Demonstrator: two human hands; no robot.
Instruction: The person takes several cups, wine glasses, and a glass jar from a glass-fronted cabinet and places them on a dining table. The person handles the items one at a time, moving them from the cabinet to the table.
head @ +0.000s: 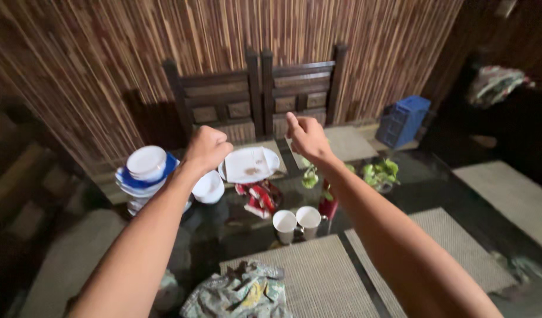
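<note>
Both of your fists are curled shut and hold nothing: your left hand [205,148] hovers just above the small white bowl [209,187], your right hand [307,136] above the far right edge of the soiled white plate [248,164]. Drop carelessly and you could knock the stacked plates [142,171] at left, or sweep the two white cups [296,222] nearer you.

Dim room, light falls mostly on the centre. Reed wall [106,53] of thin vertical strips fills 10 to 1 o'clock. Two dark wooden chairs [259,94] side by side at 12, backs to the wall. Glass table [436,182] below, dark and reflective, woven mats [318,277] at 6 and 4. Blue crate [405,121] at 2. Patterned bundle [494,82] in shadow, far 2.
</note>
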